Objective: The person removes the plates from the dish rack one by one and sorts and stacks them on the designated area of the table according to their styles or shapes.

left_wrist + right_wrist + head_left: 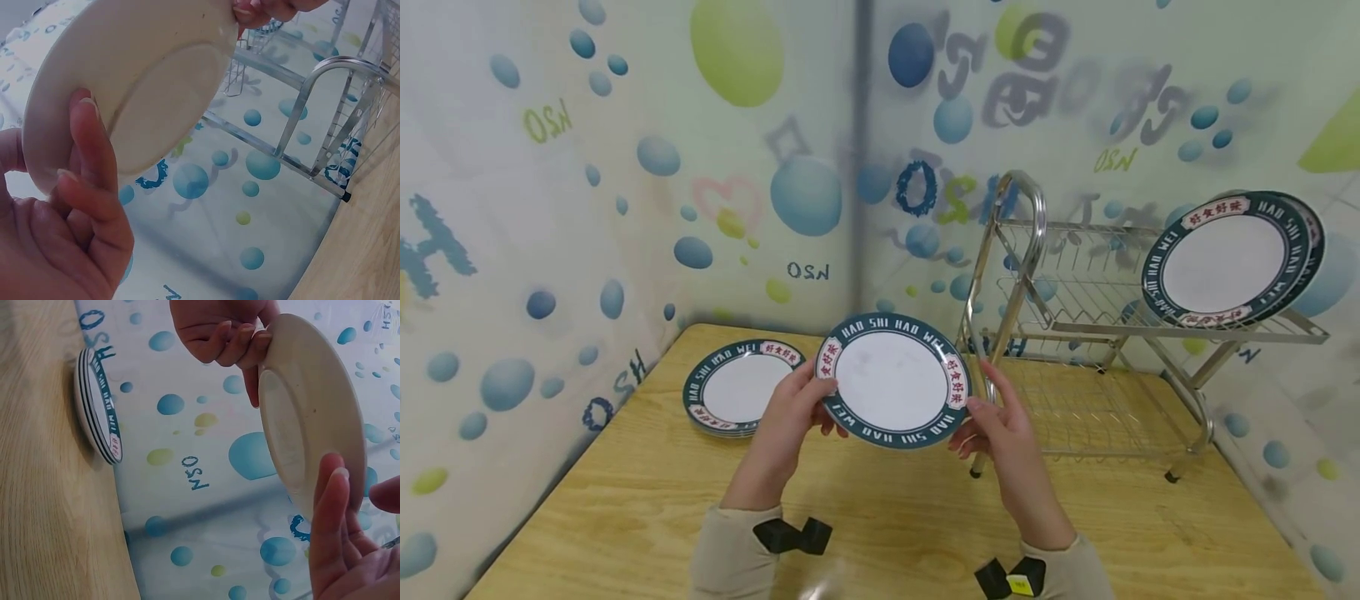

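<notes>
A white plate with a dark green lettered rim (891, 383) is held up above the table, its face toward the head camera. My left hand (792, 408) grips its left edge, thumb on the rim and fingers behind. On the opposite edge my right hand (1003, 429) pinches the rim the same way. Both wrist views show the plate's plain underside (169, 94), with fingertips pressed against it. To the left, a stack of matching plates (741, 387) lies on the table, close beyond my left hand.
A two-tier metal dish rack (1022, 275) stands at the right on the wooden table (880, 517). Matching plates (1225, 258) lean upright at the right end of its upper tier. A patterned curtain-like wall (820, 125) closes off the back and sides.
</notes>
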Action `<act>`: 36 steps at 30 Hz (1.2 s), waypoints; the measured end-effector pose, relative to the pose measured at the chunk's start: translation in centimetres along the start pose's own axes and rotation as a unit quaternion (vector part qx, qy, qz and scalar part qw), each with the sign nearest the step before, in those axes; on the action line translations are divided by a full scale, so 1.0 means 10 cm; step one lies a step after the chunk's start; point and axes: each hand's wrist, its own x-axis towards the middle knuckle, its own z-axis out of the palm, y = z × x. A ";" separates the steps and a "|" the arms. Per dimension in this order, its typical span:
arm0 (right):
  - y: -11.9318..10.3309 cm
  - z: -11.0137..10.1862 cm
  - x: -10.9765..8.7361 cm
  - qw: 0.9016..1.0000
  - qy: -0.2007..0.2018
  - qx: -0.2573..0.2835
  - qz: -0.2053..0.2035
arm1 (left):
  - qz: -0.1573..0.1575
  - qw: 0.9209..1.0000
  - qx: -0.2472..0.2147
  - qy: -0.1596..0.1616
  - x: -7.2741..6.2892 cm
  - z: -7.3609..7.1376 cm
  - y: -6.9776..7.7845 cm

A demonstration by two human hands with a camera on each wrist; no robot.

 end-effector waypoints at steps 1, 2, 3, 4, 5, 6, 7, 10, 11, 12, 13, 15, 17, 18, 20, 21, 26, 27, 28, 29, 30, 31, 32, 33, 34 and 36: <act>0.00 0.00 0.00 1.000 0.000 0.000 -0.001 | -0.001 1.000 0.000 0.000 0.00 0.00 0.00; 0.00 0.00 0.00 1.000 -0.003 0.000 -0.004 | -0.002 1.000 0.001 -0.001 0.00 0.00 0.00; 0.01 0.00 0.00 1.000 -0.004 0.002 -0.005 | -0.004 1.000 0.002 -0.001 0.00 -0.01 0.00; 0.00 0.00 0.00 1.000 -0.005 0.003 -0.007 | -0.006 1.000 0.002 0.001 0.00 -0.01 0.00; 0.00 0.00 0.00 1.000 -0.006 0.004 -0.007 | -0.007 1.000 0.003 0.002 0.00 -0.01 0.00; 0.00 -0.01 0.01 1.000 -0.008 0.005 -0.008 | -0.008 1.000 0.004 0.005 0.01 -0.02 0.00; 0.00 -0.01 0.01 1.000 -0.010 0.005 -0.009 | -0.009 1.000 0.006 0.008 0.01 -0.03 -0.01; 0.00 -0.03 0.01 1.000 -0.013 -0.001 -0.014 | -0.009 1.000 0.012 0.020 0.03 -0.05 -0.03; -0.01 -0.03 0.01 1.000 -0.015 -0.004 -0.015 | -0.010 1.000 0.015 0.024 0.03 -0.06 -0.04; -0.01 -0.04 0.01 1.000 -0.018 -0.006 -0.018 | -0.011 0.999 0.017 0.029 0.03 -0.07 -0.04; -0.01 -0.05 0.01 1.000 -0.018 -0.008 -0.020 | -0.011 0.999 0.019 0.032 0.03 -0.08 -0.05; -0.03 -0.06 0.01 1.000 -0.014 -0.012 -0.021 | -0.013 0.999 0.022 0.035 0.04 -0.09 -0.05; -0.06 -0.08 0.00 1.000 -0.007 -0.015 -0.022 | -0.015 0.999 0.024 0.037 0.04 -0.10 -0.06; -0.07 -0.09 0.00 1.000 -0.001 -0.017 -0.024 | -0.018 0.999 0.024 0.035 0.05 -0.11 -0.07; -0.11 -0.12 -0.02 0.999 0.011 -0.020 -0.033 | -0.022 0.999 0.026 0.031 0.06 -0.11 -0.08; -0.13 -0.14 -0.03 0.999 0.016 -0.022 -0.040 | -0.026 0.999 0.027 0.029 0.06 -0.11 -0.09; -0.23 -0.29 -0.07 0.996 0.034 -0.015 -0.082 | -0.052 0.998 0.038 0.021 0.11 -0.10 -0.14; -0.24 -0.31 -0.07 0.995 0.037 -0.013 -0.087 | -0.059 0.997 0.040 0.021 0.12 -0.10 -0.15; -0.25 -0.34 -0.07 0.995 0.039 -0.011 -0.090 | -0.064 0.997 0.041 0.022 0.13 -0.10 -0.17; -0.26 -0.36 -0.07 0.995 0.041 -0.007 -0.092 | -0.069 0.996 0.043 0.024 0.14 -0.10 -0.18; -0.26 -0.39 -0.07 0.995 0.042 -0.006 -0.092 | -0.073 0.996 0.045 0.024 0.15 -0.10 -0.20; -0.27 -0.41 -0.07 0.995 0.042 -0.007 -0.093 | -0.078 0.996 0.047 0.025 0.15 -0.10 -0.21; -0.27 -0.42 -0.07 0.995 0.043 -0.005 -0.092 | -0.081 0.995 0.048 0.027 0.16 -0.10 -0.22; -0.27 -0.44 -0.07 0.995 0.047 -0.004 -0.092 | -0.083 0.995 0.048 0.027 0.16 -0.11 -0.23; -0.26 -0.45 -0.06 0.994 0.050 -0.001 -0.093 | -0.084 0.995 0.049 0.027 0.16 -0.11 -0.24; -0.26 -0.47 -0.06 0.994 0.055 0.003 -0.095 | -0.085 0.995 0.050 0.026 0.17 -0.12 -0.25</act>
